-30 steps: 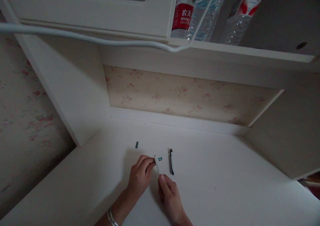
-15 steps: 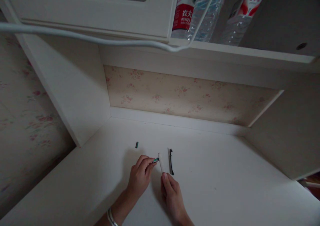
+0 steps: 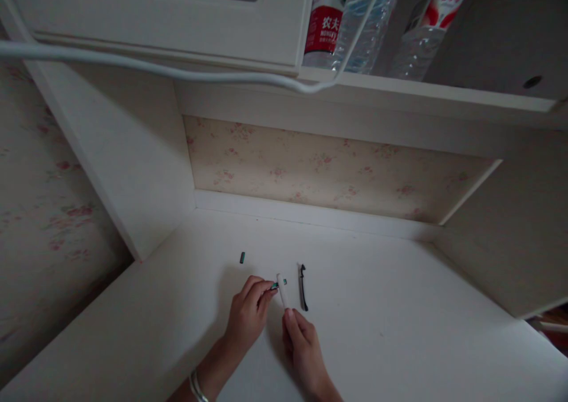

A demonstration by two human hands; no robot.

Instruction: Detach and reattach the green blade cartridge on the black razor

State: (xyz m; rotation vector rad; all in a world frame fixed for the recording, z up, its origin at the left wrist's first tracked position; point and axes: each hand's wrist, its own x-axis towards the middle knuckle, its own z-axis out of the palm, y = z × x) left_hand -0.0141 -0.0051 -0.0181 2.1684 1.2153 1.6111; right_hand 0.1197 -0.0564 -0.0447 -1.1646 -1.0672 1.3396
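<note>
My right hand (image 3: 302, 346) is closed around the lower end of a slim white handle (image 3: 283, 292), which points up and slightly left. My left hand (image 3: 249, 310) pinches a small green-and-black strip (image 3: 274, 285), resembling a razor head, against the handle's upper end. A bit of the strip shows on the handle's right side. Whether the two are joined I cannot tell. On the white desk (image 3: 373, 307) to the right lies a thin dark curved stick (image 3: 303, 288), shaped like a razor handle. Another small green-and-black strip (image 3: 242, 257) rests beyond my left hand.
A white cable (image 3: 177, 73) hangs across the view in front of the cupboard. Plastic bottles (image 3: 323, 29) stand on the shelf overhead. White side panels (image 3: 128, 153) border the desk, with floral wallpaper (image 3: 310, 165) at the back.
My right hand and the white handle have shifted slightly left, so the handle's top now crosses the green-and-black strip. The strip's end now sticks out on the right. My left hand has barely moved.
</note>
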